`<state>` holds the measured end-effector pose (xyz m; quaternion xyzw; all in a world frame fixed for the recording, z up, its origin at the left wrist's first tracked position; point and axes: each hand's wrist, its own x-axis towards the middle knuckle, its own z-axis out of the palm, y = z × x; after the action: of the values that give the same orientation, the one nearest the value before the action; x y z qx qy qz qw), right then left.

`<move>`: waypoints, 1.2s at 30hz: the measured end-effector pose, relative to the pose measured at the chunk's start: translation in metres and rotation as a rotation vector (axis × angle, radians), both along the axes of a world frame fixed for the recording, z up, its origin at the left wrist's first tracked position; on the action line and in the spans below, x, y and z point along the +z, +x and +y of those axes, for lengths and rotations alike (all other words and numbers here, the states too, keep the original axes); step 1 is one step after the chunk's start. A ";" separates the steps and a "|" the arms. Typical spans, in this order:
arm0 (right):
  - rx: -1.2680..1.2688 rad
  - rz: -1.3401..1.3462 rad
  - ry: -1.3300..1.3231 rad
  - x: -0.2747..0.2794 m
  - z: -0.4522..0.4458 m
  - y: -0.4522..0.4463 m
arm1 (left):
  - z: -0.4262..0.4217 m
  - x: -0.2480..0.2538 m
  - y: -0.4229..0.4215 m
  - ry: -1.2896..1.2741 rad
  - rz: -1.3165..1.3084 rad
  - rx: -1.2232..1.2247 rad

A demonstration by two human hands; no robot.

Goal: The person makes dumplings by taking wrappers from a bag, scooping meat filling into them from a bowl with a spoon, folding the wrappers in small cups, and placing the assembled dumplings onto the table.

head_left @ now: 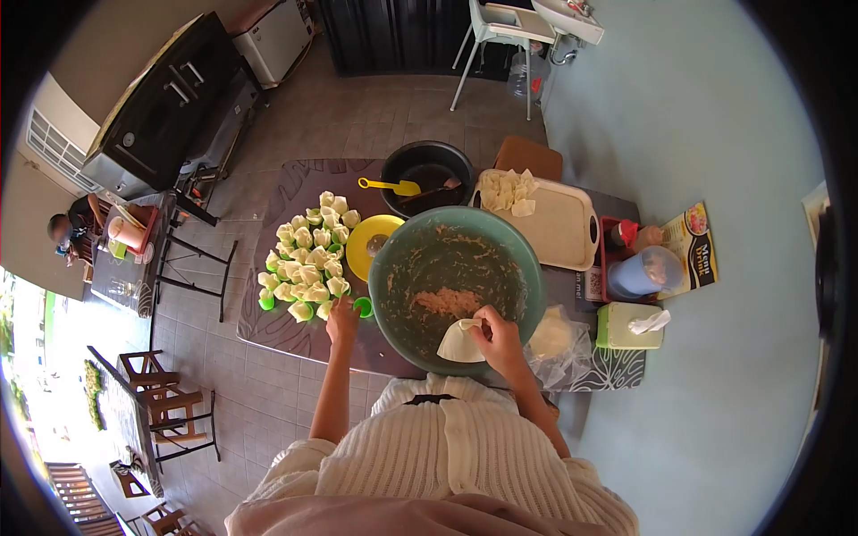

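My right hand (500,340) pinches a thin white dumpling wrapper (459,343) over the near rim of a big green basin (533,277). Inside the basin lies a lump of pinkish minced filling (447,302), with smears up the walls. My left hand (342,323) is at the near right corner of a cluster of small green cups lined with folded pale wrappers (308,259). Beside its fingers is a green cup (363,307) with no wrapper showing; whether the fingers grip it is hidden. A yellow plate (359,250) with a small greyish round item sits partly behind the basin.
Behind the basin stands a black tub (393,170) with a yellow spatula (389,186). A cream tray (572,223) holds loose wrappers (508,191). Rightward are a plastic bag of wrappers (552,335), a tissue box (617,329) and a red caddy (611,259). Another person sits far left.
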<state>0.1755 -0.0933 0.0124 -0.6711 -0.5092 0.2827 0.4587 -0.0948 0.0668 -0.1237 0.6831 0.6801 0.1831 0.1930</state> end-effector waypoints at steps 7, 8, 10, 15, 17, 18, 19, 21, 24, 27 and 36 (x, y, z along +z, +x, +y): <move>-0.028 -0.004 -0.024 -0.002 -0.005 0.003 | 0.006 -0.023 -0.002 0.041 -0.021 -0.027; -0.028 -0.004 -0.023 -0.005 -0.006 0.004 | 0.007 -0.026 -0.004 0.055 -0.054 -0.042; -0.032 -0.001 -0.042 -0.007 -0.005 0.006 | 0.008 -0.026 -0.006 0.073 -0.088 -0.060; -0.042 -0.024 -0.026 -0.005 -0.004 0.007 | 0.020 -0.035 -0.016 0.121 -0.198 -0.105; -0.047 -0.033 -0.024 -0.005 -0.004 0.007 | 0.025 -0.034 -0.020 0.098 -0.154 -0.111; -0.052 -0.033 -0.031 -0.005 -0.003 0.007 | 0.026 -0.027 -0.019 0.074 -0.111 -0.116; -0.057 -0.033 -0.038 -0.004 -0.003 0.007 | 0.027 -0.020 -0.018 0.075 -0.111 -0.116; -0.061 -0.026 -0.031 -0.004 -0.004 0.008 | 0.025 -0.006 -0.015 -0.108 -0.318 0.076; -0.068 -0.018 -0.010 -0.010 -0.005 0.008 | 0.022 0.009 -0.010 -0.028 -0.456 0.213; -0.075 -0.027 -0.038 -0.009 -0.004 0.008 | 0.024 -0.014 -0.024 0.190 -0.482 -0.040; -0.091 -0.408 -0.225 0.014 0.004 -0.005 | -0.042 0.149 0.079 -0.549 -1.306 -0.184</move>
<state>0.1705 -0.0890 0.0267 -0.7836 -0.5258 0.1752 0.2808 -0.0161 0.0253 0.0255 0.4154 0.3866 0.3599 0.7406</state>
